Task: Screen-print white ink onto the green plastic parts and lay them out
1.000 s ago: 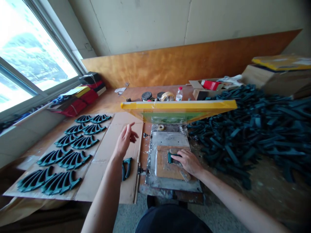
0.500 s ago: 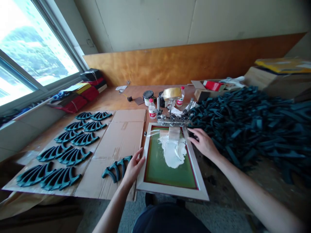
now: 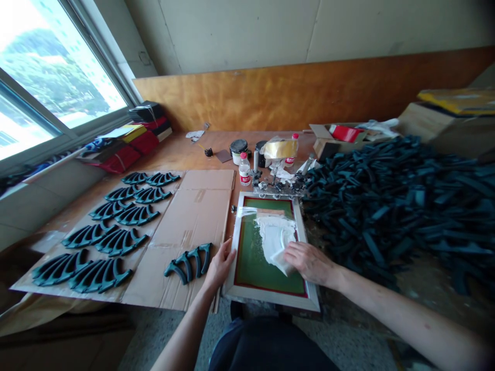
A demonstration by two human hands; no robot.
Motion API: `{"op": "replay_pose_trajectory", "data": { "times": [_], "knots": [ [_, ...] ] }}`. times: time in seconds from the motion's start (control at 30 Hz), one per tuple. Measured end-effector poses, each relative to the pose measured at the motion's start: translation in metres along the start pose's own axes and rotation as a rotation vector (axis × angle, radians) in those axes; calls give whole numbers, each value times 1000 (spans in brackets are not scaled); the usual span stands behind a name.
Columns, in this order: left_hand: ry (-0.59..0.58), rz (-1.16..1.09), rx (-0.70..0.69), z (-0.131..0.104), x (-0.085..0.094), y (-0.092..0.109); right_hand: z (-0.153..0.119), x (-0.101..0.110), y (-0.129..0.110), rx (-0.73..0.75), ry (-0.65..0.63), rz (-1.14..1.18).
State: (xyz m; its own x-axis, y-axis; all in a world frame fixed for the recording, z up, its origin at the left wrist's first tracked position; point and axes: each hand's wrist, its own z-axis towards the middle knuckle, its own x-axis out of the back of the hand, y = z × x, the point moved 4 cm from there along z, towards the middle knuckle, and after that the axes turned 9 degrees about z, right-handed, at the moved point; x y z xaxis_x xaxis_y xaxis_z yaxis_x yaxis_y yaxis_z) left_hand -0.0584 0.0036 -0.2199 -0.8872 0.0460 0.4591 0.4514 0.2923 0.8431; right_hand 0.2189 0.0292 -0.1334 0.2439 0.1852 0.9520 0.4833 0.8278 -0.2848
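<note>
A silk-screen frame [image 3: 314, 296] with a green mesh [image 3: 253, 275] lies in front of me, a patch of white ink [image 3: 268, 234] spread on the mesh. My right hand [image 3: 309, 262] is closed around an ink-smeared squeegee [image 3: 281, 262], whose edge rests at the lower end of the ink; its grip is largely hidden by my fingers. At the frame's left side my left hand [image 3: 221, 264] has its fingers curled on the wooden edge. A metal hinge clamp [image 3: 276, 190] sits at the frame's far end.
Dark green curved plastic parts [image 3: 189, 263] lie on a cardboard sheet [image 3: 201, 211] to the left, several in fanned rows. A large heap of similar parts [image 3: 386, 196] fills the right. Behind the frame stand a bottle [image 3: 244, 172], an ink tub [image 3: 238, 153] and a tape roll [image 3: 280, 149].
My right hand has come from the frame's right edge onto the screen and taken hold of the squeegee, which is now nearer to me. My left hand has closed on the frame edge.
</note>
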Motion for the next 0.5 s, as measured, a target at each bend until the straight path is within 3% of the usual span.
{"op": "replay_pose_trajectory", "data": {
  "times": [0.1, 0.17, 0.27, 0.37, 0.5],
  "knots": [
    [11, -53, 19, 0, 0, 1, 5, 9, 6, -48, 17, 90],
    [8, -98, 30, -1, 1, 2, 9, 10, 7, -93, 149, 69],
    [-14, -167, 41, -2, 1, 2, 2, -1, -4, -12, 318, -16],
    [-18, -196, 47, -1, 0, 1, -8, -6, -10, 53, 296, 5],
    [-34, -196, 59, -3, 5, 8, 16, 16, 14, -154, 216, 68]
  ]
}}
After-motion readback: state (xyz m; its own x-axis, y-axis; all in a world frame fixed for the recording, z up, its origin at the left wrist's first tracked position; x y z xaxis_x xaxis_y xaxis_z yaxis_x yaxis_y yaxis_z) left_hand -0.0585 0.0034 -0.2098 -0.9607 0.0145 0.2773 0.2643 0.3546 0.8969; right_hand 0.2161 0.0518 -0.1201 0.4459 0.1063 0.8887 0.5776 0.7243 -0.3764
